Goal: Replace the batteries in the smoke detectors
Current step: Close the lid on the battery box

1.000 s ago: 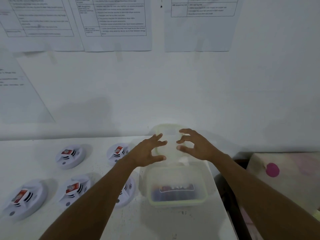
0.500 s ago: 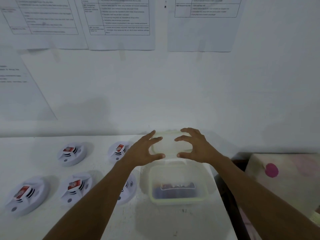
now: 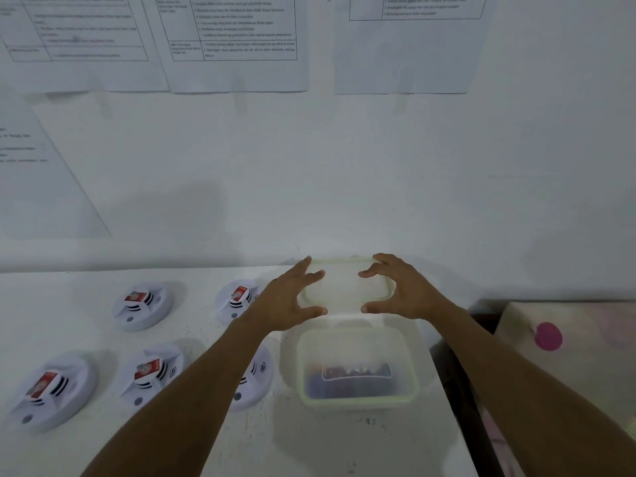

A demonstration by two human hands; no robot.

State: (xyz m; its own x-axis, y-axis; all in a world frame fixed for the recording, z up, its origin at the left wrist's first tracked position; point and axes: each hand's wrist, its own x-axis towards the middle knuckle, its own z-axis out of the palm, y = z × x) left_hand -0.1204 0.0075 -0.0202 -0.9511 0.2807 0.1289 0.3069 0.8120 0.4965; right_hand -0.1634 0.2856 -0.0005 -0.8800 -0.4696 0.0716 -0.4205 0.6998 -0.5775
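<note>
- Head view, white table (image 3: 327,442): its back edge meets the wall. Its right edge drops into a dark gap, with a pale cloth with a pink dot (image 3: 548,335) beyond.
- Clear plastic container (image 3: 358,400) stands open, close to the table's right edge. Bare tabletop lies in front of it.
- Dark batteries (image 3: 354,376) lie at the bottom, blurred through the container's wall.
- Lid (image 3: 347,287), translucent with a greenish rim, is just behind the container, near the wall. Whether it rests on the table cannot be told.
- Left hand (image 3: 292,301) grips the lid's left end: fingers arched wide over the far edge, thumb on the near edge.
- Right hand (image 3: 402,294) mirrors it on the right end, fingers spread and curled, thumb on the near edge.
- A stretch of lid shows between the two hands' fingertips.
- Five white smoke detectors sit left of the container in two rows.
- Back row: back left detector (image 3: 141,304) and back middle detector (image 3: 237,299), each with a red-labelled block in its centre.
- Front row: front left detector (image 3: 48,390) and front middle detector (image 3: 151,373), likewise fitted.
- The fifth detector (image 3: 256,376) is just beside the container and half hidden under the left forearm.
- Printed sheets (image 3: 237,43) hang on the wall above.
</note>
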